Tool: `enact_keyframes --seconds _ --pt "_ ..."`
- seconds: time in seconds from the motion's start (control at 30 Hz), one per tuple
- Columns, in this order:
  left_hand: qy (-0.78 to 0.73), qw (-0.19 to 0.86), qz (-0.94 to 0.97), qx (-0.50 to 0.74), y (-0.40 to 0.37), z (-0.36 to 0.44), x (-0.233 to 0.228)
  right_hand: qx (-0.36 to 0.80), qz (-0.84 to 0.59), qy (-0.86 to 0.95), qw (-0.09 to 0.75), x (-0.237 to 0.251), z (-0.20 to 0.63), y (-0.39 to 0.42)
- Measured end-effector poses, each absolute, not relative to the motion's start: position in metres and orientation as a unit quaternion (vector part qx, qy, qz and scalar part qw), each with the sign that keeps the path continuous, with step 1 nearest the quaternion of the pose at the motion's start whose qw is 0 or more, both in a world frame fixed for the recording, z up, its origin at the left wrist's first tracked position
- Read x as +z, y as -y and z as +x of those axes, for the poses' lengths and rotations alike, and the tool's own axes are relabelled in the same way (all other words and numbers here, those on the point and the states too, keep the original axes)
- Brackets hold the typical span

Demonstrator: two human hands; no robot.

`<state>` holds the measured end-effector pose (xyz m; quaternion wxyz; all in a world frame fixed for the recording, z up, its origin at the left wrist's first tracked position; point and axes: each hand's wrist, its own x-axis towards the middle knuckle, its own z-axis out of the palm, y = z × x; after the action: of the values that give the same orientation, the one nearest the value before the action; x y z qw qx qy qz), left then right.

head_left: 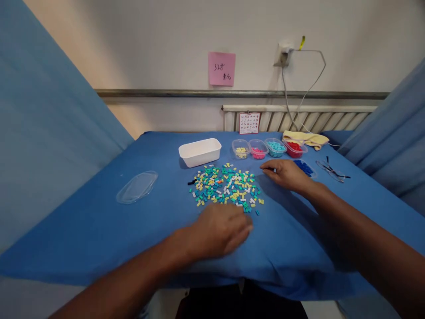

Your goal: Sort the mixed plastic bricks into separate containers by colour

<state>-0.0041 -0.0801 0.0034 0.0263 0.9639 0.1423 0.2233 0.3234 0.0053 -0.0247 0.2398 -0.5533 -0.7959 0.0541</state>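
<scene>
A spread of small plastic pieces (229,186) in green, teal, yellow and white lies loosely on the blue cloth. At its near edge is my left hand (222,230), slightly blurred, its back towards me and its fingers curled in. What those fingers hold, if anything, is hidden. To the right of the pile, just above the cloth, my right hand (282,173) has its thumb and fingertips pressed together. Anything between them is too small to make out. A white plastic box (200,153) stands behind the pile, apart from both hands.
Clear tubs hold yellow pieces (241,153), pink pieces (258,153), light-blue pieces (276,149) and red pieces (294,149). Dark-blue pieces (303,168) sit behind my right hand. Eyeglasses (332,170) and a yellow cloth (307,139) lie right; clear lids (137,187) lie left.
</scene>
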Motion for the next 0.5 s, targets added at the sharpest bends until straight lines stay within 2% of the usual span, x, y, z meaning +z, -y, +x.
enact_keyframes --seconds 0.1,0.2,0.3,0.5 --pt "-0.204 0.027 0.946 0.252 0.016 -0.002 0.012 0.101 -0.522 0.816 0.229 -0.017 0.3 -0.019" --pt "-0.279 0.076 0.904 0.315 -0.025 -0.013 0.004 0.163 -0.5 0.825 0.209 -0.023 0.286 -0.022" --pt "-0.34 0.118 0.856 0.37 -0.042 -0.03 -0.012 0.169 -0.503 0.821 0.209 -0.034 0.285 -0.018" --pt "-0.383 0.182 0.824 0.376 -0.043 -0.039 -0.026 0.144 -0.478 0.846 0.185 -0.037 0.289 -0.011"
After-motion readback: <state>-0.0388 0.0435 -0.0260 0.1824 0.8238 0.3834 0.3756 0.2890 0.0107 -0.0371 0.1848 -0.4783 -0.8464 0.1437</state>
